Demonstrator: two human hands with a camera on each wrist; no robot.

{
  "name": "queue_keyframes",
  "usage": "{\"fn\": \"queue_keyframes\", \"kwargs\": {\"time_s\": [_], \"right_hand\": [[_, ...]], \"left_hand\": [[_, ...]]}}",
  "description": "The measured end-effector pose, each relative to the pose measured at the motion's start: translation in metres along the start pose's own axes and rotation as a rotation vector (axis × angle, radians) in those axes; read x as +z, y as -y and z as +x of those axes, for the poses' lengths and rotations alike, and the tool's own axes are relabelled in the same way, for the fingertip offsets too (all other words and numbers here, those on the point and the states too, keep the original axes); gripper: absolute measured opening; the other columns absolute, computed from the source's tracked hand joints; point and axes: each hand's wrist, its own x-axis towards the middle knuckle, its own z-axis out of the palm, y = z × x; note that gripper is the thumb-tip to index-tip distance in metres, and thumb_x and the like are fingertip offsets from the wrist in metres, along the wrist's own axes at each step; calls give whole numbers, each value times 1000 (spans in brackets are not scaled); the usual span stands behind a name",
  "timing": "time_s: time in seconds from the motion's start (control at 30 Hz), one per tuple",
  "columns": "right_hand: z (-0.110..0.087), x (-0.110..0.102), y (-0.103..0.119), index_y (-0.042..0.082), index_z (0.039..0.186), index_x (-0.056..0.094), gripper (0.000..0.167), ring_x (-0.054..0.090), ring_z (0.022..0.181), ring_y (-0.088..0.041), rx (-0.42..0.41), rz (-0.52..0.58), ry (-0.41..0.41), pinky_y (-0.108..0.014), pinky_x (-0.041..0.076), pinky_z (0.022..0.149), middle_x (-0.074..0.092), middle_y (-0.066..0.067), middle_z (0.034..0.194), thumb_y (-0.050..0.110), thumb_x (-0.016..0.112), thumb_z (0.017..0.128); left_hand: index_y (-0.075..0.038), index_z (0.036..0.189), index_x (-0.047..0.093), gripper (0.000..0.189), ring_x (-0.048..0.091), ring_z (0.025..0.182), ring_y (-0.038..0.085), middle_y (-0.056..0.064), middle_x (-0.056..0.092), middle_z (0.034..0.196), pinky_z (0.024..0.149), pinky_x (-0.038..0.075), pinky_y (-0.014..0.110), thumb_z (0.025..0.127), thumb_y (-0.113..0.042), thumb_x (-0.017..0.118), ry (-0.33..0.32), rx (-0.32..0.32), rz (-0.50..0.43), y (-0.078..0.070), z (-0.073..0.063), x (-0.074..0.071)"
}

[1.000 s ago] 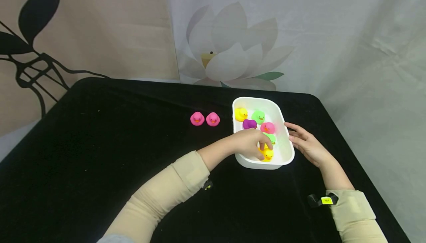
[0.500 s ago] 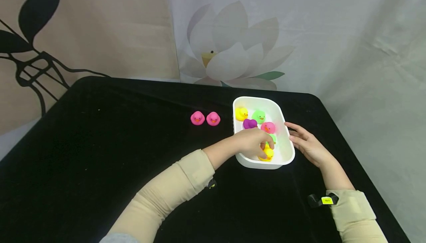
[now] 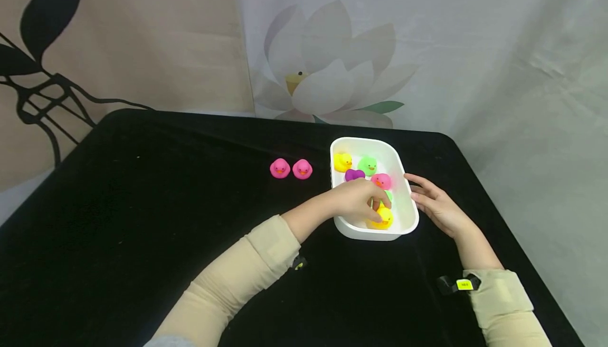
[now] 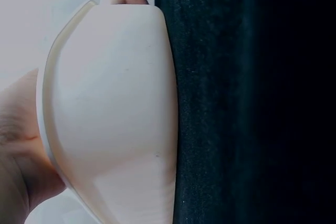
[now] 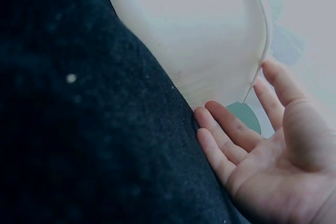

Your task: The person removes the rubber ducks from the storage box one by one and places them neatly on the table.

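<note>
A white plastic tub point(image 3: 402, 217) holds several rubber ducks. My left hand point(image 3: 357, 199) reaches over its near left rim, thumb and curled fingers at a yellow rubber duck point(image 3: 386, 218) near the front. Part of that duck and most of a green duck point(image 3: 389, 195) behind it are hidden by the fingers. Farther back lie a pink duck point(image 3: 381, 180), a purple duck point(image 3: 354, 174), another green duck point(image 3: 368, 165) and another yellow duck point(image 3: 342, 162). With its fingers extended, my right hand point(image 3: 439, 208) touches the tub's right side; in the right wrist view, fingertips point(image 5: 269, 67) meet the rim.
Two pink rubber ducks point(image 3: 291, 169) sit side by side on the black tablecloth point(image 3: 166, 220), left of the tub. Behind the table hangs a pale curtain point(image 3: 499, 72) printed with a lotus. The left wrist view mostly shows the tub's outer wall point(image 4: 113, 98).
The yellow duck at my left hand has shifted slightly, and its head shows more clearly. The left fingers have moved a little with it. My right hand stays at the tub's side.
</note>
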Motion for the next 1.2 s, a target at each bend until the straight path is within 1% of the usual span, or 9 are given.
{"fn": "queue_keyframes", "kwargs": {"time_s": [0.17,0.33,0.5,0.6,0.77,0.97,1.1,1.2], "right_hand": [[0,0,0,12,148,33,51,59,108,-11,1,-8,-3,-26,46,90,49,-1,130,15,51,100],[-1,0,0,12,148,32,52,59,108,-12,8,-12,-6,-26,46,90,49,-1,129,16,51,100],[-1,1,0,13,148,33,51,59,108,-12,5,-11,-8,-26,46,90,49,-2,129,15,51,100],[-1,1,1,13,147,34,50,59,108,-12,5,-7,-11,-27,46,90,48,-3,130,15,51,100],[0,2,2,10,147,33,52,58,108,-11,14,-6,-12,-26,46,90,47,-6,131,15,51,100],[1,3,3,9,147,33,51,59,108,-10,18,-7,-16,-24,46,89,48,-7,130,15,51,100],[1,2,3,9,147,33,51,59,108,-10,16,-1,-16,-24,46,89,49,-5,129,15,51,100],[0,2,2,9,147,33,50,58,109,-9,14,1,-14,-24,46,89,48,-5,130,15,51,100]], "left_hand": [[-14,119,68,41,57,72,5,-12,64,81,70,46,15,81,-27,77,-44,44,-24,1,-7,-3],[-13,118,68,39,56,77,4,-11,64,83,73,45,15,82,-26,76,-98,94,-31,1,-13,-7],[-11,118,68,38,56,81,5,-10,64,86,76,43,15,83,-24,75,-130,140,-17,1,-19,-12],[-9,117,68,36,57,82,8,-8,66,88,78,44,17,84,-21,74,-142,161,-17,0,-22,-17],[-9,117,68,36,59,85,11,-7,67,93,80,46,19,83,-20,74,-150,157,-10,-1,-30,-27],[-13,119,68,39,58,89,12,-7,65,98,76,47,18,82,-22,76,-157,125,9,0,-45,-38],[-12,119,68,40,58,91,15,-6,63,100,73,49,18,81,-20,77,-146,98,-23,4,-56,-44],[-10,119,67,40,57,92,16,-4,63,102,72,49,19,81,-17,77,-139,90,-43,7,-64,-48]]}}
